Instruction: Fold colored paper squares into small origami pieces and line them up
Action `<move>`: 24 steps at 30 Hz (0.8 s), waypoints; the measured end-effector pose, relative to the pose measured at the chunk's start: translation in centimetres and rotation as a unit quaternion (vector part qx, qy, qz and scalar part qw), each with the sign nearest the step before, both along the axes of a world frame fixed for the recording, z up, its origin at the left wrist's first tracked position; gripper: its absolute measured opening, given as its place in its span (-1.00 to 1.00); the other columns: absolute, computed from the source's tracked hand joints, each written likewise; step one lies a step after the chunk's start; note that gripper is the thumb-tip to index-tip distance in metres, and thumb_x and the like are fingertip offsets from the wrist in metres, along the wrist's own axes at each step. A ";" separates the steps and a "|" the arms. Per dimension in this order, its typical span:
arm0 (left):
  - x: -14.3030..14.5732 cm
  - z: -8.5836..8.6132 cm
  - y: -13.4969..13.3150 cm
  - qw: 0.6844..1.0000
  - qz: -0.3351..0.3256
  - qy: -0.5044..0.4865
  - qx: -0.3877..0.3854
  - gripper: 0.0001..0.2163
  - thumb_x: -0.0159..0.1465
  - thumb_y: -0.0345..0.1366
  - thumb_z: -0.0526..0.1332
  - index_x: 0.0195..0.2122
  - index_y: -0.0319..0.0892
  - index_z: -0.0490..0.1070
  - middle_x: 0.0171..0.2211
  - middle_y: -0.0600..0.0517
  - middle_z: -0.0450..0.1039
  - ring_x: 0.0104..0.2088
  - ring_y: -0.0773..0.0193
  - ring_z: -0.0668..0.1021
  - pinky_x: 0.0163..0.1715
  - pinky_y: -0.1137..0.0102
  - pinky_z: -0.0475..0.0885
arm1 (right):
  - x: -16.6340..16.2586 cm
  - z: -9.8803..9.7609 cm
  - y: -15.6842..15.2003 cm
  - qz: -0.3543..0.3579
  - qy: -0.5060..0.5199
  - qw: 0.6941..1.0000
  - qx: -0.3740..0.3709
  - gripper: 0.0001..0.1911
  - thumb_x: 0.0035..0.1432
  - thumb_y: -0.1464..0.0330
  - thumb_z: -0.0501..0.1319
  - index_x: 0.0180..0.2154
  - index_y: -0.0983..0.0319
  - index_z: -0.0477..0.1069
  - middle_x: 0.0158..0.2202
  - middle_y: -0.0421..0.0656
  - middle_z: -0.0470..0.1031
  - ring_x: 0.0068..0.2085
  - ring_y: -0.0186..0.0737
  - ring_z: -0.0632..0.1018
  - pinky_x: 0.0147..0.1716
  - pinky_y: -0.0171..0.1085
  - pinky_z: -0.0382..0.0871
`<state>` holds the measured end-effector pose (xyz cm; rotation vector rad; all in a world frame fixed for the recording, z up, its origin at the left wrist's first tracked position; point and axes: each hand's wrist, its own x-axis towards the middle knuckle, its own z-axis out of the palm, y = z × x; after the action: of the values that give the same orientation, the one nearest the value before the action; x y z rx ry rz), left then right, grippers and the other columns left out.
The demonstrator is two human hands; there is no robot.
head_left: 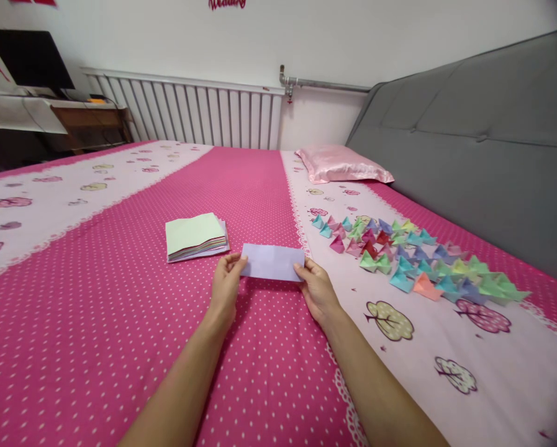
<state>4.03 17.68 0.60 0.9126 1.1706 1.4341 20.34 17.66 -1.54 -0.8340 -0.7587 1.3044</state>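
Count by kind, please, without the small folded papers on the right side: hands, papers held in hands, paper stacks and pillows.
Left hand and right hand: 2
Held lavender paper: 1
Paper stack: 1
Pink pillow: 1
Total: 5

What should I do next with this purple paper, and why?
Probably make a fold in the purple paper: your left hand and right hand hold its opposite ends, and it looks flat, unlike the peaked paper shapes to the right.

One word legible: "Wedding", in red cursive lettering (227,4) on the white wall (166,37). Letter tops cut off by the view's upper edge.
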 end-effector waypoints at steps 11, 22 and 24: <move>0.6 1.7 -0.9 0.933 -0.164 -0.310 -0.083 -0.86 0.12 -0.40 0.20 -0.26 -0.23 0.38 -0.35 -0.01 0.50 -0.31 0.30 0.55 -0.18 0.37 0.44 | -1.0 0.8 -0.8 0.008 0.034 0.997 0.063 -0.62 -0.06 0.32 0.25 -0.14 0.19 0.30 -0.10 -0.14 0.44 -0.09 -0.16 0.46 -0.11 -0.16 0.37; 1.8 0.8 -0.9 0.979 -0.112 -0.171 -0.017 -0.77 0.12 -0.43 0.19 -0.17 -0.24 0.39 -0.20 -0.05 0.50 -0.23 0.24 0.53 -0.15 0.34 0.42 | -2.3 0.9 -1.9 -0.023 -0.117 0.985 0.126 -0.29 0.03 0.35 0.16 0.18 0.15 -0.13 -0.15 -0.09 0.43 -0.20 -0.20 0.50 -0.19 -0.18 0.39; 1.6 0.8 -0.7 0.980 -0.103 -0.170 -0.024 -0.81 0.12 -0.44 0.18 -0.21 -0.25 0.39 -0.24 -0.05 0.51 -0.28 0.25 0.54 -0.20 0.35 0.44 | -2.2 1.4 -2.3 -0.016 -0.162 0.975 0.150 -0.29 0.07 0.38 0.10 0.20 0.14 -0.19 -0.13 -0.09 0.43 -0.20 -0.21 0.50 -0.20 -0.21 0.39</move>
<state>5.66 16.98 1.38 0.6980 0.8274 1.3242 18.12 15.36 -0.19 -0.8181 -1.1647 1.0013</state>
